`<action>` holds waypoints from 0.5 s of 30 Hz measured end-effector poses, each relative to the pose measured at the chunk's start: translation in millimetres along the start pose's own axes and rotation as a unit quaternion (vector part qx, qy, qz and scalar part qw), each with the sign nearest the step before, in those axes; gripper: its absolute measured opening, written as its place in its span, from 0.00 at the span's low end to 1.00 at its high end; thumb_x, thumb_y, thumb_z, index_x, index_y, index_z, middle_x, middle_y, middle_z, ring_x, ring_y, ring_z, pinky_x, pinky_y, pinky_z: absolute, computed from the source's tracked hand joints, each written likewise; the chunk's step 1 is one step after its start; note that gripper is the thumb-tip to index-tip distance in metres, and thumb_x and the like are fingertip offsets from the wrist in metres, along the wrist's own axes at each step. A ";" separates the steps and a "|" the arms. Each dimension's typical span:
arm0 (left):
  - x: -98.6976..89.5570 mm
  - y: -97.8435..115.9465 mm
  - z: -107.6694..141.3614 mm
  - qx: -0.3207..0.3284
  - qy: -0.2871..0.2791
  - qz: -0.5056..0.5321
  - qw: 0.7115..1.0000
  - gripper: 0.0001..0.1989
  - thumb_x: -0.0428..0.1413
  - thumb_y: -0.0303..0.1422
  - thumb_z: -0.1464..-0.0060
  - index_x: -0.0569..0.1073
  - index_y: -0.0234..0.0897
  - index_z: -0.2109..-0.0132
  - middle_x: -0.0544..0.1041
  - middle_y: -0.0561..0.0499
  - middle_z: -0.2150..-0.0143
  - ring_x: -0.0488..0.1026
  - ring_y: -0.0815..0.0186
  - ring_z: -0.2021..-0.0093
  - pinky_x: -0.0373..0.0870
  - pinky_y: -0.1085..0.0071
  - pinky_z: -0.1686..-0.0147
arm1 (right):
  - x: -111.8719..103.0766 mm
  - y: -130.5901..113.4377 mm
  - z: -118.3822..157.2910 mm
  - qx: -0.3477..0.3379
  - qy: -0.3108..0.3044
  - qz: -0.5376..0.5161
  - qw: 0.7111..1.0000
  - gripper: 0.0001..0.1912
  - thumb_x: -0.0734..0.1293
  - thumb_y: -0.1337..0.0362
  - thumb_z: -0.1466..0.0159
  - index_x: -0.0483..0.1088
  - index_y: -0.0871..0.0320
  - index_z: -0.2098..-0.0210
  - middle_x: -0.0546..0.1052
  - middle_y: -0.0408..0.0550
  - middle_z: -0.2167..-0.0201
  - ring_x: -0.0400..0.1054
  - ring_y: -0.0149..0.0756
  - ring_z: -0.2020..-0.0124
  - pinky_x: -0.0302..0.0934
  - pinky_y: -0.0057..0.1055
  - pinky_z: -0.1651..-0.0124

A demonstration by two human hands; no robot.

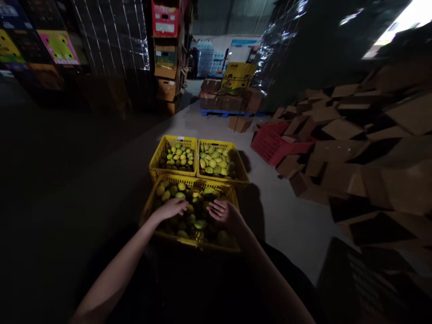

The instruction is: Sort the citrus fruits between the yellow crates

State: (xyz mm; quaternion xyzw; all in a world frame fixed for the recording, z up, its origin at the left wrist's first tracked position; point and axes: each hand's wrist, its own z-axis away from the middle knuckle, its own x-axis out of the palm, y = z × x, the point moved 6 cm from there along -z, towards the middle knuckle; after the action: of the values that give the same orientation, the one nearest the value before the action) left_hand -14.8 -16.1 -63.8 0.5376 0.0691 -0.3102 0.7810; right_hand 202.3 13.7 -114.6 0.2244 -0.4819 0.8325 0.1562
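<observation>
My left hand [173, 208] hovers over the near yellow crate [148, 203], fingers loosely stretched toward the middle, with nothing seen in them. Opposite it, my right hand [224, 212] has its fingers apart and the palm turned inward, also without a fruit in it. Between and below both hands lie many green and yellow oval fruits [200, 224], whose kind I cannot make out for sure. The crate's lower part is in deep shadow. Behind it stand two more yellow crates, a left one [155, 157] and a right one [241, 164], filled with similar fruits.
On the right a red crate [270, 145] lies against a heap of cardboard boxes [351, 153]. A blue pallet [224, 113] with cartons stands farther back. Stacked boxes [166, 85] rise at the back left. The concrete floor [283, 216] runs between them.
</observation>
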 end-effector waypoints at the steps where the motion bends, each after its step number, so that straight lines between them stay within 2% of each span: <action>1: -0.8 2.6 3.5 0.005 0.005 -0.089 0.996 0.19 0.43 0.42 0.40 0.71 0.35 0.54 0.76 0.43 0.51 0.75 0.60 0.57 0.67 0.68 0.57 | -2.1 5.1 -0.1 0.004 0.010 0.020 1.000 0.05 0.61 0.68 0.43 0.68 0.56 0.68 0.79 0.53 0.68 0.76 0.41 0.66 0.71 0.41 0.61; 2: -1.4 4.6 7.4 0.004 0.006 -0.192 0.981 0.20 0.43 0.43 0.40 0.71 0.35 0.52 0.75 0.42 0.50 0.75 0.58 0.54 0.67 0.67 0.55 | -4.7 9.5 0.3 0.006 0.019 0.041 0.999 0.05 0.61 0.68 0.43 0.68 0.56 0.68 0.79 0.53 0.68 0.76 0.41 0.66 0.71 0.40 0.60; 4: -3.3 3.9 15.1 -0.025 -0.008 -0.360 0.932 0.20 0.46 0.43 0.40 0.71 0.36 0.50 0.73 0.39 0.47 0.72 0.53 0.48 0.67 0.64 0.53 | -10.6 16.8 2.2 0.000 0.035 0.090 0.995 0.05 0.62 0.66 0.43 0.68 0.55 0.68 0.79 0.50 0.67 0.76 0.38 0.65 0.70 0.38 0.58; 6: -6.1 -1.5 21.2 -0.073 -0.039 -0.422 0.903 0.18 0.50 0.40 0.42 0.72 0.35 0.49 0.74 0.36 0.47 0.72 0.51 0.47 0.68 0.63 0.54 | -16.9 25.6 3.8 -0.002 0.046 0.150 0.988 0.06 0.63 0.65 0.44 0.68 0.55 0.67 0.79 0.47 0.67 0.75 0.37 0.66 0.70 0.36 0.58; 8: -8.9 -5.4 24.2 -0.097 -0.058 -0.412 0.904 0.18 0.51 0.38 0.43 0.72 0.33 0.50 0.74 0.34 0.48 0.72 0.50 0.48 0.68 0.63 0.54 | -23.4 38.3 2.9 0.007 0.057 0.226 0.973 0.06 0.63 0.63 0.45 0.68 0.55 0.67 0.78 0.47 0.69 0.75 0.38 0.67 0.69 0.35 0.61; 10: -11.6 -5.7 24.5 -0.096 -0.058 -0.398 0.910 0.21 0.48 0.40 0.41 0.70 0.32 0.46 0.72 0.33 0.45 0.70 0.49 0.46 0.67 0.61 0.52 | -30.3 53.7 -1.0 0.020 0.068 0.317 0.946 0.06 0.65 0.62 0.47 0.69 0.56 0.70 0.77 0.46 0.74 0.74 0.40 0.69 0.68 0.35 0.64; 12: -13.9 -3.1 24.2 -0.086 -0.049 -0.385 0.918 0.24 0.45 0.41 0.39 0.66 0.31 0.42 0.69 0.34 0.42 0.68 0.48 0.43 0.65 0.59 0.49 | -37.3 68.8 -7.0 0.028 0.080 0.413 0.907 0.06 0.68 0.63 0.50 0.69 0.56 0.72 0.76 0.45 0.76 0.73 0.42 0.67 0.67 0.34 0.64; 15: -14.2 3.0 25.0 -0.080 -0.057 -0.380 0.920 0.25 0.44 0.41 0.39 0.65 0.30 0.41 0.68 0.35 0.41 0.67 0.48 0.43 0.66 0.59 0.48 | -43.7 88.7 -17.8 0.027 0.085 0.535 0.840 0.10 0.71 0.64 0.52 0.69 0.55 0.70 0.76 0.46 0.71 0.72 0.43 0.61 0.65 0.33 0.59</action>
State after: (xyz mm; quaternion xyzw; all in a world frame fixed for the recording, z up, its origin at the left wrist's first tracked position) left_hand -30.1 -31.7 -44.8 0.3881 0.2482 -0.6076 0.6470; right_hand 193.2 -15.8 -210.2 -0.1353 -0.4889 0.8153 -0.2793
